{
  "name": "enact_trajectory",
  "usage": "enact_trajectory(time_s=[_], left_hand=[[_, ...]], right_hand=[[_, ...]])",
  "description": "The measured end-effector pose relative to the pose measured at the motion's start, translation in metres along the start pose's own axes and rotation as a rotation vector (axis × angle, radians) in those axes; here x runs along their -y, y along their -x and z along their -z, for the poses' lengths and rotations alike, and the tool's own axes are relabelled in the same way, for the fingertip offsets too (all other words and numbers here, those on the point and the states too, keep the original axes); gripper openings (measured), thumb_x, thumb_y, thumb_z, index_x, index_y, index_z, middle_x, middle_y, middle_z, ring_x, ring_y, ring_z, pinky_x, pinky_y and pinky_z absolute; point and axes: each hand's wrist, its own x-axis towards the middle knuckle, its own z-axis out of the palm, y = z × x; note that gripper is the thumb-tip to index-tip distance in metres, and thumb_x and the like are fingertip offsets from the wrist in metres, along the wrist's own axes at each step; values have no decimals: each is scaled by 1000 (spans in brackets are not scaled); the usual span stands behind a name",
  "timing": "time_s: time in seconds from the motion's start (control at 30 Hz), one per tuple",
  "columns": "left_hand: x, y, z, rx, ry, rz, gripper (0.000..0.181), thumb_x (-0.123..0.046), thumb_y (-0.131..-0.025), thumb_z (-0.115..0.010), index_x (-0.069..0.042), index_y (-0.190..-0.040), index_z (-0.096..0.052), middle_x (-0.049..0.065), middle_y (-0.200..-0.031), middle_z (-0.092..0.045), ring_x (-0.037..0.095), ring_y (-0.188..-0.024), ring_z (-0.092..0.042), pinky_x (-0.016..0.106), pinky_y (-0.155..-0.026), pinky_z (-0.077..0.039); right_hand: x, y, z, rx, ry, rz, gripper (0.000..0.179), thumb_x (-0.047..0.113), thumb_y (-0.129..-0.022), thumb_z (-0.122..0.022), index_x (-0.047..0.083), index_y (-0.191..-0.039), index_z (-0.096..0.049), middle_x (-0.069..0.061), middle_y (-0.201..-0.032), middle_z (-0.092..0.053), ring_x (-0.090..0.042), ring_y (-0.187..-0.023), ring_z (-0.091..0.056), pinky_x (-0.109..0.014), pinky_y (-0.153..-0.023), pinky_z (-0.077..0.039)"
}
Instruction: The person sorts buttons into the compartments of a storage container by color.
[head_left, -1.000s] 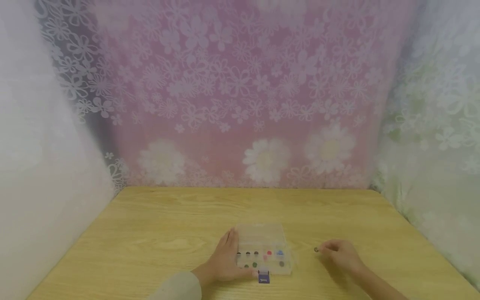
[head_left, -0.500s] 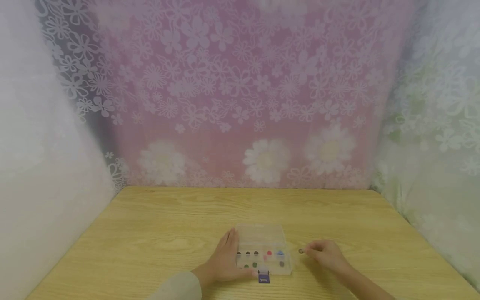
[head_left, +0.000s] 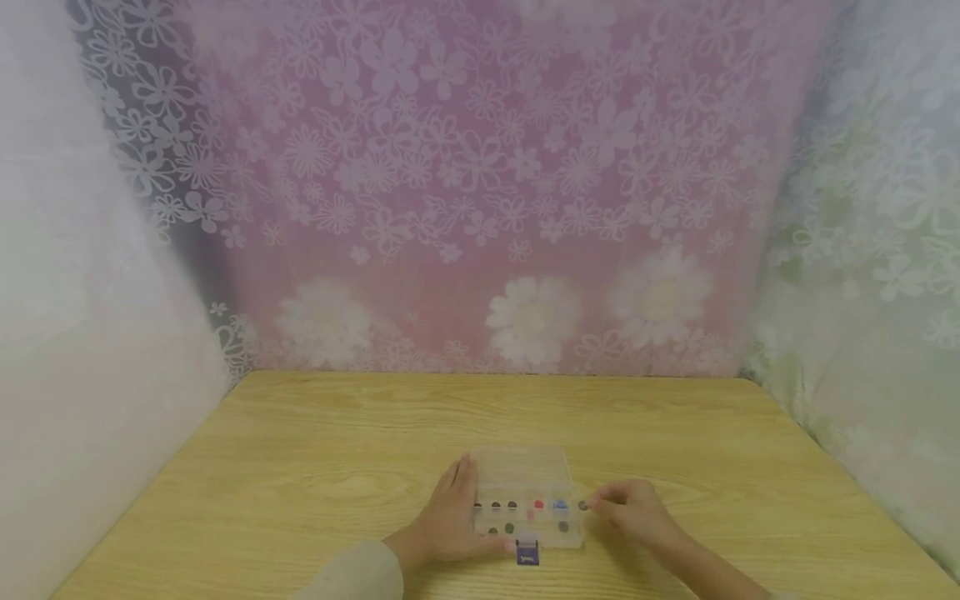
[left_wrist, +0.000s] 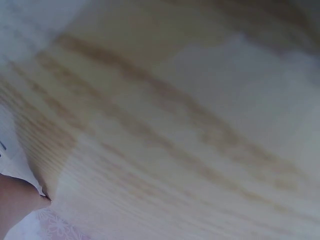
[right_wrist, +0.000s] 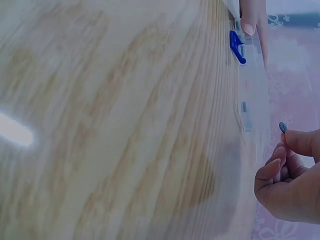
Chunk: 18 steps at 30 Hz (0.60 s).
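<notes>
My right hand (head_left: 636,510) pinches a small dark round button (head_left: 583,505) between thumb and index finger, just at the right edge of a clear plastic compartment box (head_left: 575,542). In the right wrist view the same button (right_wrist: 283,127) stands on edge at the fingertips, above the box. My left hand (head_left: 448,521) rests against the box's left side with straight fingers, its thumb along the front edge near a dark blue latch (head_left: 528,552). The lid (head_left: 519,468) is raised at the back. Inside lie several dark pieces, a red one (head_left: 538,504) and blue ones (head_left: 559,505).
The box stands on a wood-grain table (head_left: 345,433). A pink flowered cloth (head_left: 480,208) hangs behind it, with pale cloths (head_left: 862,333) at both sides. The left wrist view shows mostly blurred tabletop and a bit of the hand.
My right hand has moved left with the button, from out on the right of the box to its right edge. The left hand and the box have stayed in place.
</notes>
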Motion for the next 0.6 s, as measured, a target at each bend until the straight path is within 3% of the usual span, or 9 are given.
enact_trajectory(time_s=[0.2,0.37,0.47,0.6], left_hand=[[-1,0,0,-1,-3,-3,120,-66,-72,-64,6,-146,-3,26,-154,-1,42,-142,-3,55,-115,-10],[0,-1,-1,-8,-21,-7,120,-66,-72,-64,6,-146,-5,26,-154,-3,42,-142,-4,55,-115,-11],[0,-2,-2,-14,-29,-6,120,-67,-71,-63,6,-146,-5,26,-154,-4,42,-142,-5,55,-114,-12],[0,-2,-2,-14,-21,-5,120,-67,-71,-64,6,-146,-5,26,-154,-3,42,-142,-5,55,-114,-13]], right_hand=[[6,0,-11,-25,13,23,10,8,-80,-66,-2,-82,-68,-5,-81,-66,-14,-77,-55,-27,-67,-47],[7,-1,-17,15,42,120,10,9,-79,-67,-1,-82,-68,-7,-83,-69,-18,-85,-60,-42,-81,-51],[5,-2,-18,58,48,179,11,10,-80,-67,-1,-81,-68,-7,-84,-69,-17,-84,-59,-36,-78,-51],[6,-1,-21,86,21,152,10,9,-81,-66,0,-81,-69,-5,-80,-66,-14,-74,-54,-21,-62,-46]])
